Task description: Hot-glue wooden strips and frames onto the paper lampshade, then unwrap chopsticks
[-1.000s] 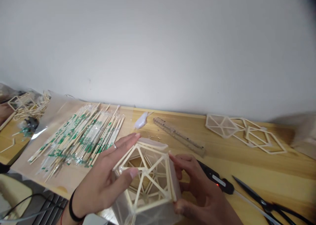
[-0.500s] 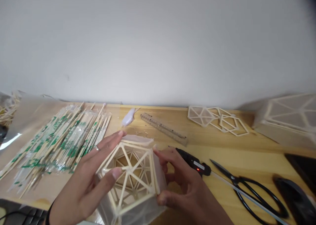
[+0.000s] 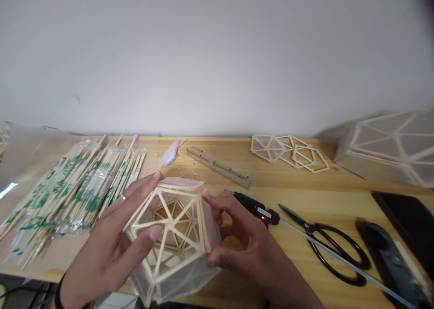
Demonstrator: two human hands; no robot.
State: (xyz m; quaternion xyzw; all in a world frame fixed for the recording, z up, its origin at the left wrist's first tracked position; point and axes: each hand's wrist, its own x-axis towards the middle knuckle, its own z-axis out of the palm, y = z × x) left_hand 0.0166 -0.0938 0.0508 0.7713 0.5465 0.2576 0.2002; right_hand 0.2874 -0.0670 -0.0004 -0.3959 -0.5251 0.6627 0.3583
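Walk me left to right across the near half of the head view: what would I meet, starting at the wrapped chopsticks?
Wrapped chopsticks → translucent-sided stick frame, held between left hand and right hand → black hot-glue gun → black scissors → flat black slab.

The left grip (image 3: 110,241) is a bare human hand with a slim, silvery ring (image 3: 124,197) near the base of one long finger, ahead of the knuckles; exactly which finger is hard to tell. Just behind that grip, around the wrist, sits a narrow black band (image 3: 58,294), plain and smooth-looking, partly cut off by the lower edge, its material unclear. The right grip (image 3: 246,234) is likewise a bare hand, with short, rounded nails on thumb and forefinger; behind it the forearm (image 3: 288,277) runs uncovered to the lower edge.
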